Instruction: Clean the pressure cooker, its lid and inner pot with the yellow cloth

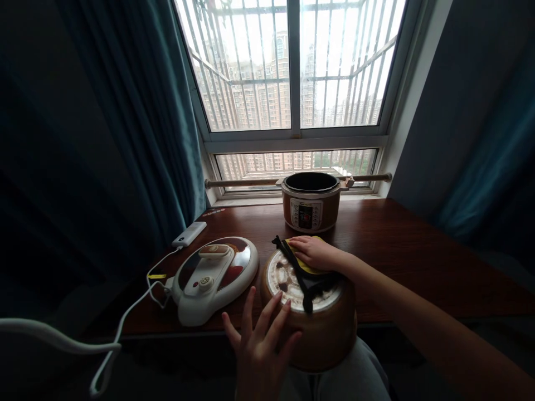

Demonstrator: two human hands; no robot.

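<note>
An upturned brown inner pot (317, 334) rests at the table's near edge, its stained pale bottom facing up. My left hand (261, 340) lies open, fingers spread against the pot's near left side. My right hand (313, 252) presses a yellow cloth (307, 266) flat on the pot's bottom, fingers together. A black strap-like piece (298, 273) lies across the pot's bottom beside the cloth. The cooker lid (215, 275), white and dark red with a handle, lies flat to the left.
The brown cooker body (311, 203) stands open by the window sill. A white power bank (189, 234) with a white cable (125, 320) lies left on the dark wooden table (418, 250). Blue curtains hang on both sides.
</note>
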